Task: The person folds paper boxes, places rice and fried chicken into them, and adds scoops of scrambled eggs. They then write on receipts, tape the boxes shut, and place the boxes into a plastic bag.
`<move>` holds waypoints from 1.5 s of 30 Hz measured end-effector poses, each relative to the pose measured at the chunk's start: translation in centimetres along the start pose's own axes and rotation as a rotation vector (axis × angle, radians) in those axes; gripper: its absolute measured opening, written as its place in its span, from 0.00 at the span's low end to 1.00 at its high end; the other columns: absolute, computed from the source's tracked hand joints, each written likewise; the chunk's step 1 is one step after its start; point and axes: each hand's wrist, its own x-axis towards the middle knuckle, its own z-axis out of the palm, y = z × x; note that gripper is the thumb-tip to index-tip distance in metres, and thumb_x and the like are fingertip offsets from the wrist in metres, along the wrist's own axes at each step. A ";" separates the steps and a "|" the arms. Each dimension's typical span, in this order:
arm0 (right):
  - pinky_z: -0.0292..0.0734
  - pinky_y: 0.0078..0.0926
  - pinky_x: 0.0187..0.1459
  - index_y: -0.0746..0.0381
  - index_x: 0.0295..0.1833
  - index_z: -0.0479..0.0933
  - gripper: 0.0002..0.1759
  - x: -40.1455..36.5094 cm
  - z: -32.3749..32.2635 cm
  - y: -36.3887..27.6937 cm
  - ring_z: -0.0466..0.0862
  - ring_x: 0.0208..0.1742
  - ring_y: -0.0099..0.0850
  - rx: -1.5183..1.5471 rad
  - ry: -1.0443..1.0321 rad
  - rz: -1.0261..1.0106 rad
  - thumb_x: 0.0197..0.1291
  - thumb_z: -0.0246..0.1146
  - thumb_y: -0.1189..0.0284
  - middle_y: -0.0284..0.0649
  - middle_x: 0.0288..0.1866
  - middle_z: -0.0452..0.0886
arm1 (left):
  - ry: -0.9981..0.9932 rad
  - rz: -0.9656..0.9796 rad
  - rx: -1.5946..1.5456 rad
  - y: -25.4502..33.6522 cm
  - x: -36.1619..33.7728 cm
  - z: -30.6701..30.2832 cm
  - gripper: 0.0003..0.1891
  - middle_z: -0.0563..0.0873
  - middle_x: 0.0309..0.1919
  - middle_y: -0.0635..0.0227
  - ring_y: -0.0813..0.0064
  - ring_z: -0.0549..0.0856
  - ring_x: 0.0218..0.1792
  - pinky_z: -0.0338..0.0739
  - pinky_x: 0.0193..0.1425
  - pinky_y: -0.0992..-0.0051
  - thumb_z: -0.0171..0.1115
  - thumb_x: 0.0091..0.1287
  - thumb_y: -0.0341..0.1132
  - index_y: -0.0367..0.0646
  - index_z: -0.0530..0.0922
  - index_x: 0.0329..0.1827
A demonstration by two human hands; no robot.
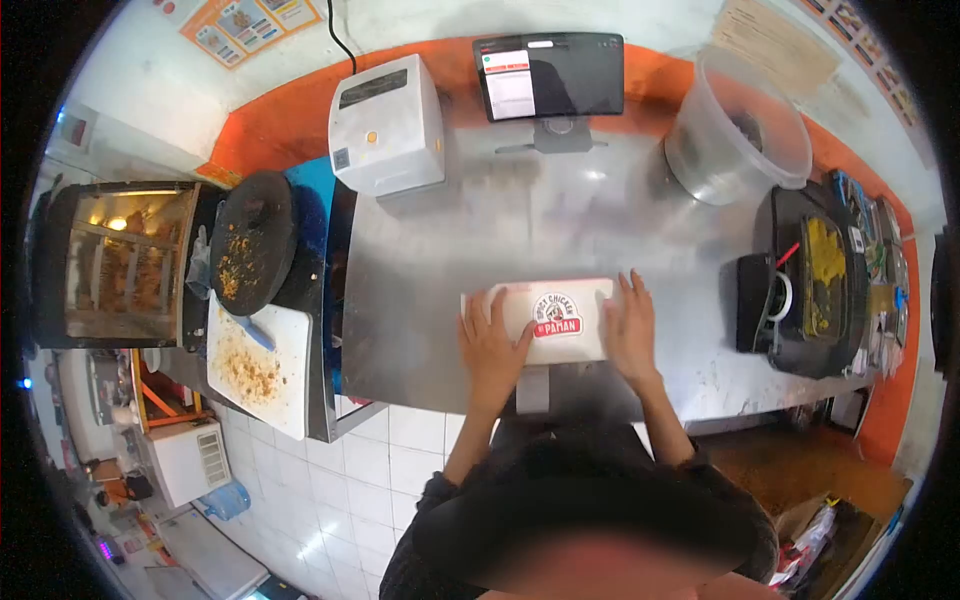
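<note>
A white box [570, 345] with a red and black "Spicy Chicken" logo lies on the steel table [430, 270], near its front edge. My left hand [492, 338] rests on the box's left side, fingers spread and pointing away from me. At the box's right side is my right hand [630, 330], its fingers apart and slightly blurred, beside or touching the edge. Neither hand is closed round the box.
Behind stand a white printer [388, 128], a tablet [585, 80] on a stand and a clear bucket [710, 140]. A black container [810, 290] is at right. At left are a round dark board [262, 225], a crumb-covered white board [285, 350] and a lit display case [130, 265].
</note>
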 end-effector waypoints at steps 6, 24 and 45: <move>0.74 0.45 0.58 0.73 0.73 0.56 0.30 -2.1 2.2 -2.5 0.79 0.57 0.57 0.218 -0.167 0.484 0.75 0.45 0.64 0.64 0.59 0.76 | -0.018 -0.108 -0.748 -3.1 -2.0 6.5 0.34 0.54 0.75 0.39 0.44 0.52 0.76 0.48 0.78 0.53 0.44 0.78 0.45 0.31 0.48 0.77; 0.64 0.53 0.63 0.52 0.67 0.73 0.33 5.3 -20.3 22.6 0.66 0.67 0.57 -0.758 0.345 0.573 0.64 0.58 0.45 0.55 0.66 0.69 | 0.279 -0.072 -0.796 -7.2 -6.0 3.7 0.20 0.75 0.62 0.56 0.62 0.73 0.63 0.63 0.69 0.64 0.49 0.76 0.37 0.35 0.67 0.66; 0.78 0.24 0.42 0.63 0.38 0.67 0.07 -2.3 -13.1 6.7 0.79 0.33 0.28 0.111 0.562 -0.161 0.67 0.59 0.80 0.42 0.32 0.79 | 0.056 0.251 -0.202 -8.2 -9.9 5.0 0.16 0.78 0.53 0.68 0.63 0.73 0.57 0.59 0.63 0.59 0.70 0.59 0.45 0.61 0.84 0.51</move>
